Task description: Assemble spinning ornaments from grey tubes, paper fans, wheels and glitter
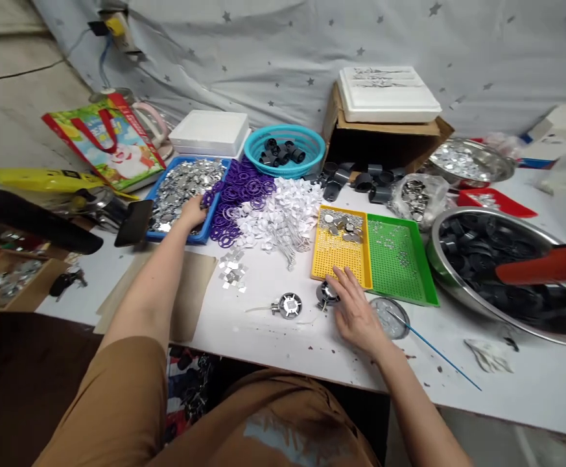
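My left hand (193,213) reaches into the blue tray (207,235), its fingers among small silver metal pieces (185,178). Those fingertips are partly hidden, so what they hold cannot be made out. My right hand (358,314) lies on the table with fingers stretched out, the index finger against a small round black part (328,294). Part of that piece is covered by the hand. To its left sits a similar round part with a silver-and-white face (290,305) and a thin pale wire. A small round dish (390,318) of clear material is beside my right wrist, a blue stick (441,355) leaning out of it.
Purple rings (248,188) and white pieces (283,211) are heaped mid-table. Yellow (341,263) and green (399,266) trays hold small parts. A steel bowl (438,259) of black parts stands right, below an orange-red object (548,263). A turquoise basket (285,170) stands behind.
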### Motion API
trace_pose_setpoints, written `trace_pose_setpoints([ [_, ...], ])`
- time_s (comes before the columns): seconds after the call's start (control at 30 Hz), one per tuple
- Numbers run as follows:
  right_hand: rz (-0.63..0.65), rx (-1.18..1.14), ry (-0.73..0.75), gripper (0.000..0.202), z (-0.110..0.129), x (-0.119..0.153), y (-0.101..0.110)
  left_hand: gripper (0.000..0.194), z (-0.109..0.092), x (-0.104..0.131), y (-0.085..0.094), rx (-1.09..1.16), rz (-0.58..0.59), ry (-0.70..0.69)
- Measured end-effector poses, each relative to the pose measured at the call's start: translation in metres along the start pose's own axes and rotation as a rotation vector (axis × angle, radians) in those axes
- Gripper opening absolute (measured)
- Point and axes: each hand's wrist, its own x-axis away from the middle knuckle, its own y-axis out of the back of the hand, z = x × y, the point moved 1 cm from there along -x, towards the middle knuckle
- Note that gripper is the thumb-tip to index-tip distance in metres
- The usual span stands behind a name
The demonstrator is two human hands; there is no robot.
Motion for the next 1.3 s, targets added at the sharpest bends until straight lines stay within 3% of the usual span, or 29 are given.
trace_pose_setpoints([
  [0.1,0.178,0.048,0.044,0.076,-0.011,-0.013,0.0,0.055,0.006,0.012,0.003,0.008,0.016,-0.036],
  [0.27,0.25,0.104,0.045,0.06,-0.014,0.004,0.011,0.047,0.006,0.041,0.006,0.035,-0.056,-0.089],
  [0.4,0.324,0.13,0.057,0.059,-0.004,0.012,0.038,0.036,-0.017,0.073,0.002,0.077,-0.266,-0.206],
  [0.47,0.341,0.094,0.078,0.058,0.003,0.0,0.052,0.028,-0.034,0.085,-0.006,0.1,-0.225,-0.379],
  [0.53,0.318,0.052,0.091,0.051,0.012,-0.028,0.061,0.028,-0.049,0.089,-0.015,0.055,-0.135,-0.44],
  [0.67,0.265,0.053,0.075,0.036,0.029,-0.12,0.049,0.052,-0.067,0.073,-0.03,-0.066,-0.124,-0.34],
  [0.73,0.267,0.118,0.058,0.034,0.037,-0.174,0.03,0.064,-0.072,0.062,-0.035,-0.103,-0.107,-0.311],
  [0.83,0.282,0.296,0.035,0.033,0.049,-0.247,-0.006,0.057,-0.077,0.051,-0.034,-0.098,-0.106,-0.328],
  [0.97,0.285,0.396,0.06,0.036,0.062,-0.303,-0.054,0.043,-0.073,0.061,-0.017,-0.047,-0.171,-0.313],
  [1.1,0.286,0.44,0.075,0.033,0.066,-0.32,-0.08,0.046,-0.055,0.119,0.0,0.061,-0.181,-0.269],
  [1.2,0.288,0.432,0.086,0.03,0.064,-0.325,-0.076,0.046,-0.039,0.189,-0.004,0.33,0.069,-0.275],
  [1.3,0.255,0.414,0.082,0.031,0.064,-0.314,-0.059,0.048,-0.03,0.255,-0.016,0.361,0.178,-0.252],
])
